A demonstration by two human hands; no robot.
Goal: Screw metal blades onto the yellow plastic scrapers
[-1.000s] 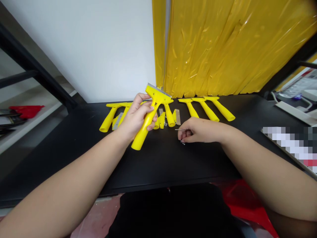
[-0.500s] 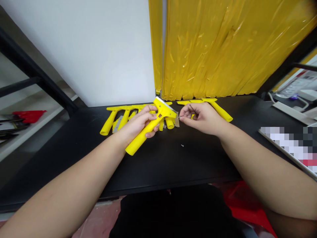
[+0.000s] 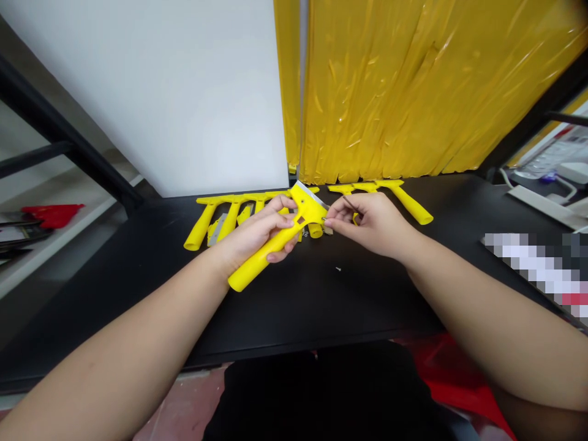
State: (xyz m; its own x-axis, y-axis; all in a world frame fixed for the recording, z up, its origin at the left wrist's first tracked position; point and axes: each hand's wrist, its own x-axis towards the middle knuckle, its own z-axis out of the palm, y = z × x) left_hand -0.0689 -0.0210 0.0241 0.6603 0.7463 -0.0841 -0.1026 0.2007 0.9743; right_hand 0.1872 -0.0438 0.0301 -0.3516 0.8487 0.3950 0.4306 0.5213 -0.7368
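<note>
My left hand [image 3: 266,228] is wrapped round the neck of a yellow scraper [image 3: 257,262], whose hollow handle points down toward me. A metal blade [image 3: 309,191] runs along the far edge of its head. At the head's right corner, my right hand [image 3: 367,219] pinches a small screw [image 3: 325,219] between thumb and forefinger. A thin dark rod [image 3: 353,204] also lies in the right hand's fingers; its kind I cannot tell. On the black table in front of the hands lies another small screw [image 3: 338,269].
Several yellow scrapers [image 3: 199,226] line the table's back left, with loose blades [image 3: 215,231] among them. More yellow scrapers [image 3: 411,203] lie at the back right. Behind stand a white panel [image 3: 206,92] and yellow plastic sheeting [image 3: 390,92]. A black frame post [image 3: 92,135] rises at left.
My right hand has moved slightly left, bringing the screw onto the corner of the scraper's head. The scraper has tilted and shifted a little in my left hand.
</note>
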